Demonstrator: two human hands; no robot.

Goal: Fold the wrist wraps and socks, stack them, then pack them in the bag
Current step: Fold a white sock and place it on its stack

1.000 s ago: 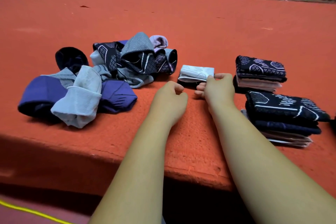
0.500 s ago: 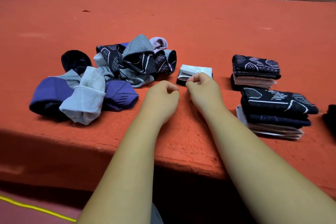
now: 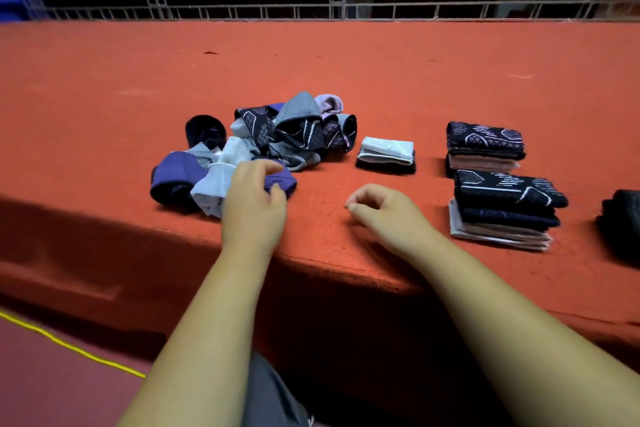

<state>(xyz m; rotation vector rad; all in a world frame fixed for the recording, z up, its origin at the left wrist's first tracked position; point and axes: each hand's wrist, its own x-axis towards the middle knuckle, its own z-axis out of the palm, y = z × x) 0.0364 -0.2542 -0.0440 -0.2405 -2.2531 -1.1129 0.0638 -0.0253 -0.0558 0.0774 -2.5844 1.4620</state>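
At the unfolded sock pile (image 3: pixel 294 135) near edge, left hand (image 3: pixel 254 208) half-open, empty; right hand (image 3: pixel 384 211), right of it, loosely curled, empty.

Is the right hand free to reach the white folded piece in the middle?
Probably yes: the right hand holds nothing, and only bare red surface lies between it and the white folded piece.

The left hand (image 3: pixel 254 204), loosely curled, overlaps the unfolded pile (image 3: pixel 277 135) at its 6 o'clock edge. The right hand (image 3: pixel 384 211) is loosely curled and empty. A folded white piece (image 3: pixel 386 151) lies at its 12 o'clock, and 2 piles, the far stack (image 3: pixel 485 146) and the near stack (image 3: pixel 502 208), lie toward its 3 o'clock.
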